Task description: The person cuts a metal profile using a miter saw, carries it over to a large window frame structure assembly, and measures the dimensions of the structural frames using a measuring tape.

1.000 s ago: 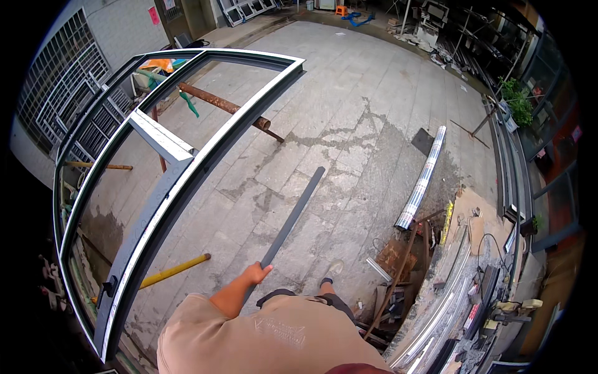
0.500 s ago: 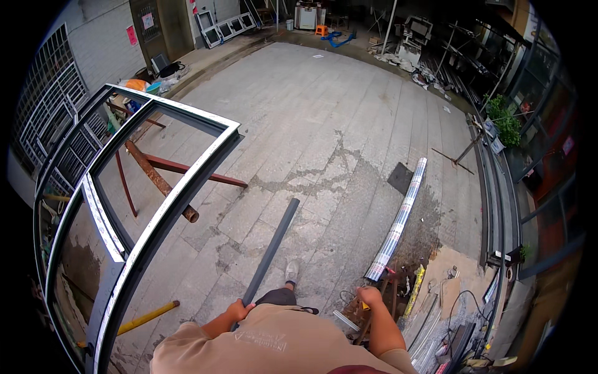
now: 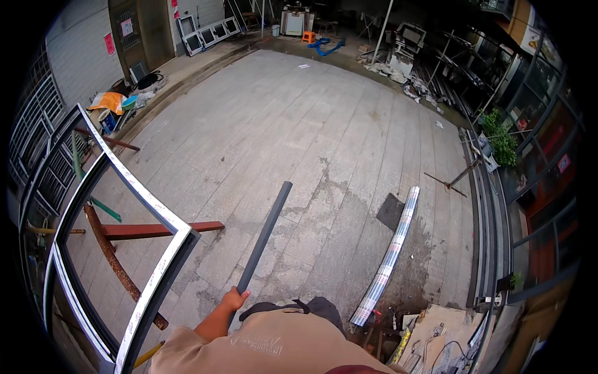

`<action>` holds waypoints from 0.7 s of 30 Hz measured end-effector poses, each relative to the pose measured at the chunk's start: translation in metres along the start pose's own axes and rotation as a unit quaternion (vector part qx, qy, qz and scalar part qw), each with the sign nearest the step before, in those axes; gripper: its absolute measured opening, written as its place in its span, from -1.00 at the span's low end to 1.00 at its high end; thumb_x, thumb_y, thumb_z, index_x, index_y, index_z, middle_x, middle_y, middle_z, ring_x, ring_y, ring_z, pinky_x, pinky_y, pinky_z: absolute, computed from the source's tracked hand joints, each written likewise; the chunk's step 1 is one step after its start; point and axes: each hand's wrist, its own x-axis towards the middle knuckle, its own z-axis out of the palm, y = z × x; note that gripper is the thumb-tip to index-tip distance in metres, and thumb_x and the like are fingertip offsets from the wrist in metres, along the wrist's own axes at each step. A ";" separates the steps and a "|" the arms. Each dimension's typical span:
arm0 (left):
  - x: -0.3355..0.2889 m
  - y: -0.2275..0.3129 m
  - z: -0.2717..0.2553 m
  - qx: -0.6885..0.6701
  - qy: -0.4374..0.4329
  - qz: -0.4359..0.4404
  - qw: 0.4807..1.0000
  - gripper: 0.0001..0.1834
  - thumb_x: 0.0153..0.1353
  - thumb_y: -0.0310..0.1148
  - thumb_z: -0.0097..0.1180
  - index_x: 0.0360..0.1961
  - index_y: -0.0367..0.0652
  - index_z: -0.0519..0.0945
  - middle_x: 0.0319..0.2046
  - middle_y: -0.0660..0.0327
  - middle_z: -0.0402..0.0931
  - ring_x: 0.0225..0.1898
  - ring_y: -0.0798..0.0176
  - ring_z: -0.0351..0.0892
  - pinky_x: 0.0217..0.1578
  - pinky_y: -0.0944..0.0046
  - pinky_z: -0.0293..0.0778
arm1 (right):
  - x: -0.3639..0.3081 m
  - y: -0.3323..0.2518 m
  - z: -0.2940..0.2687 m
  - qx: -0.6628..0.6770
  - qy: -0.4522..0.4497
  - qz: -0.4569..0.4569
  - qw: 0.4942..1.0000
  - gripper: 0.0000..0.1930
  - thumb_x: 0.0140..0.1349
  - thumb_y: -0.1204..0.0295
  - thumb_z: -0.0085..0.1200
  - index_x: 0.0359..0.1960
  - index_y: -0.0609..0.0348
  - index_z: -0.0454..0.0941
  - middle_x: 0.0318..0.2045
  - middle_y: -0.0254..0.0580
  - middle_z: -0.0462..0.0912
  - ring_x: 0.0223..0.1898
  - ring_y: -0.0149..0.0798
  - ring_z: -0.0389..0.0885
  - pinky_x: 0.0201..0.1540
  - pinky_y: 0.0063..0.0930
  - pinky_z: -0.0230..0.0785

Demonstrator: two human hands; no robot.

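Note:
My left hand [image 3: 234, 300] is closed around a long dark grey bar [image 3: 265, 240], near its lower end. The bar slants away from me, its far end over the paving; my body hides its near end. My right hand is out of sight. To the left stands a large window frame [image 3: 167, 258] with white film on its edges and dark sides. It rests over rusty and red metal supports [image 3: 134, 230], apart from the bar.
On the right lies a long film-wrapped bundle [image 3: 389, 255] on the ground, beside a dark square plate [image 3: 391, 210]. Boards and scraps [image 3: 430, 340] lie at lower right. Long rails [image 3: 489, 224] run along the right wall. An orange stool [image 3: 308, 37] stands far back.
The window frame and its supports now sit lower and further left in view. My left hand has risen in view with the bar. My right hand has left the picture.

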 end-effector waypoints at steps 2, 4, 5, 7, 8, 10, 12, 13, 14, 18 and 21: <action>0.032 0.023 -0.007 -0.008 0.006 0.009 1.000 -0.01 0.37 0.42 0.11 0.20 -0.50 0.44 0.06 -0.46 0.64 0.18 -0.44 0.65 0.19 -0.21 0.56 | 0.012 -0.022 -0.031 0.014 -0.004 0.005 1.000 -0.47 0.27 0.02 0.30 0.14 0.09 0.68 0.05 -0.02 0.80 0.01 0.06 0.76 0.14 -0.07 0.56; 0.058 0.051 -0.010 -0.006 0.009 0.013 1.000 -0.01 0.38 0.41 0.11 0.21 -0.52 0.42 0.05 -0.46 0.65 0.17 -0.45 0.65 0.19 -0.20 0.56 | 0.036 -0.043 -0.066 0.014 -0.013 0.007 1.000 -0.44 0.25 0.04 0.32 0.21 0.06 0.64 0.09 -0.03 0.79 0.03 0.06 0.76 0.16 -0.07 0.57; 0.074 0.061 -0.008 -0.018 0.028 0.019 0.999 0.00 0.37 0.41 0.12 0.21 -0.53 0.41 0.03 -0.46 0.66 0.15 -0.45 0.66 0.18 -0.20 0.57 | 0.055 -0.057 -0.087 0.007 -0.019 0.002 1.000 -0.42 0.24 0.05 0.33 0.24 0.05 0.63 0.11 -0.03 0.78 0.05 0.06 0.76 0.16 -0.07 0.57; 0.088 0.073 -0.004 -0.027 0.023 -0.008 0.999 0.01 0.36 0.41 0.13 0.21 -0.53 0.41 0.01 -0.46 0.66 0.14 -0.45 0.67 0.17 -0.20 0.57 | 0.098 -0.079 -0.129 -0.043 -0.047 -0.017 0.998 -0.36 0.21 0.07 0.35 0.31 0.02 0.60 0.14 -0.04 0.77 0.07 0.06 0.76 0.18 -0.07 0.57; 0.104 0.093 -0.012 -0.029 0.026 -0.010 0.999 0.01 0.35 0.41 0.14 0.20 -0.53 0.41 0.00 -0.46 0.66 0.14 -0.45 0.67 0.16 -0.20 0.58 | 0.128 -0.092 -0.152 -0.075 -0.060 -0.037 0.995 -0.34 0.20 0.08 0.37 0.34 0.00 0.58 0.16 -0.05 0.77 0.08 0.06 0.76 0.19 -0.08 0.57; 0.116 0.120 -0.009 -0.042 0.019 -0.022 0.999 0.01 0.34 0.43 0.13 0.17 -0.53 0.43 -0.02 -0.45 0.68 0.12 -0.45 0.68 0.14 -0.21 0.59 | 0.203 -0.110 -0.225 -0.246 -0.102 -0.142 0.953 -0.28 0.18 0.10 0.39 0.41 -0.02 0.55 0.20 -0.06 0.75 0.10 0.06 0.76 0.21 -0.08 0.57; 0.133 0.136 -0.023 -0.029 0.038 -0.034 0.998 0.00 0.35 0.44 0.11 0.13 -0.53 0.45 -0.04 -0.45 0.68 0.10 -0.45 0.69 0.13 -0.21 0.59 | 0.255 -0.184 -0.294 -0.345 -0.019 -0.222 0.912 -0.34 0.22 0.18 0.36 0.40 -0.06 0.59 0.22 -0.05 0.74 0.16 0.10 0.74 0.24 -0.05 0.56; 0.144 0.146 -0.034 -0.029 0.048 -0.045 0.997 0.00 0.35 0.44 0.11 0.11 -0.53 0.47 -0.05 -0.45 0.69 0.10 -0.45 0.70 0.12 -0.22 0.59 | 0.260 -0.235 -0.338 -0.402 0.010 -0.234 0.885 -0.43 0.33 0.06 0.24 0.33 -0.03 0.64 0.23 0.02 0.72 0.20 0.18 0.71 0.25 0.00 0.54; 0.150 0.154 -0.047 -0.035 0.053 -0.063 0.996 -0.01 0.35 0.44 0.10 0.09 -0.53 0.48 -0.06 -0.45 0.69 0.09 -0.45 0.70 0.11 -0.22 0.59 | 0.260 -0.294 -0.378 -0.233 0.021 -0.074 0.969 -0.42 0.41 -0.10 0.06 0.24 0.00 0.71 0.21 0.07 0.72 0.22 0.21 0.68 0.25 -0.01 0.52; 0.175 0.175 -0.054 -0.090 0.069 -0.106 0.988 -0.02 0.35 0.43 0.11 0.03 -0.54 0.52 -0.09 -0.45 0.69 0.06 -0.46 0.71 0.08 -0.22 0.60 | 0.246 -0.474 -0.513 -0.222 0.151 -0.109 0.957 -0.33 0.38 -0.15 0.01 0.07 0.27 0.76 0.23 0.20 0.68 0.29 0.18 0.63 0.35 -0.07 0.45; 0.221 0.177 -0.052 -0.130 0.093 -0.145 0.976 -0.02 0.32 0.44 0.16 -0.04 -0.54 0.61 -0.14 -0.40 0.72 0.03 -0.43 0.74 0.03 -0.22 0.62 | 0.267 -0.565 -0.564 -0.195 0.207 -0.151 0.947 -0.34 0.36 -0.18 0.04 -0.13 0.28 0.80 -0.01 0.16 0.78 0.09 0.17 0.73 0.19 -0.02 0.53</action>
